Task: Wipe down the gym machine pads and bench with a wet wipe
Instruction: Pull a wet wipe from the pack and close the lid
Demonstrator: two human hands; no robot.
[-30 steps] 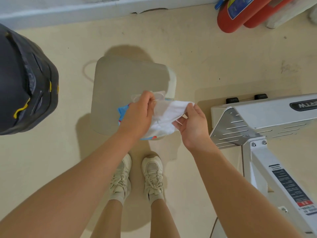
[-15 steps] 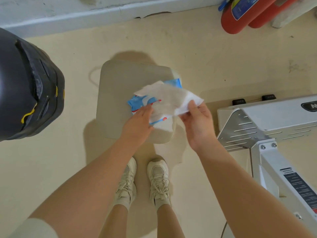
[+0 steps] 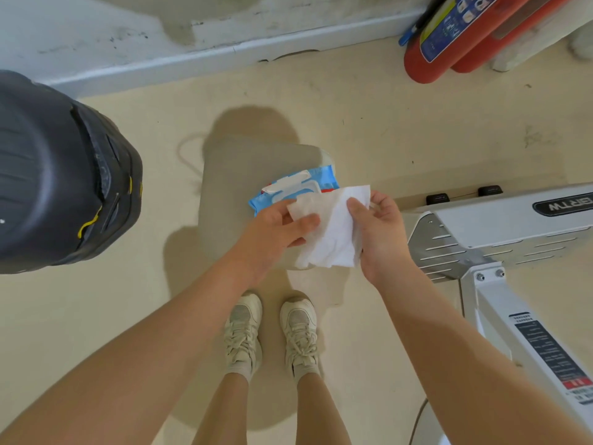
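Observation:
A white wet wipe (image 3: 333, 232) hangs crumpled between both my hands, just above a low grey stool (image 3: 234, 194). My left hand (image 3: 276, 234) pinches its left edge with thumb and fingers. My right hand (image 3: 378, 232) grips its right side with the thumb on top. A blue wipe pack (image 3: 295, 187) with its white lid flap open lies on the stool, behind the wipe. A white gym machine frame (image 3: 500, 226) stands to the right. No machine pad or bench shows for certain.
A large black ribbed object (image 3: 61, 175) with yellow marks bulges in at the left. Two red fire extinguishers (image 3: 449, 33) lie by the wall at top right. My two feet in pale sneakers (image 3: 272, 332) stand on the beige floor beside the machine's leg (image 3: 529, 348).
The wipe has come free of the pack and both hands have gathered it lower and to the right. The pack now lies uncovered on the stool. My view has shifted slightly back.

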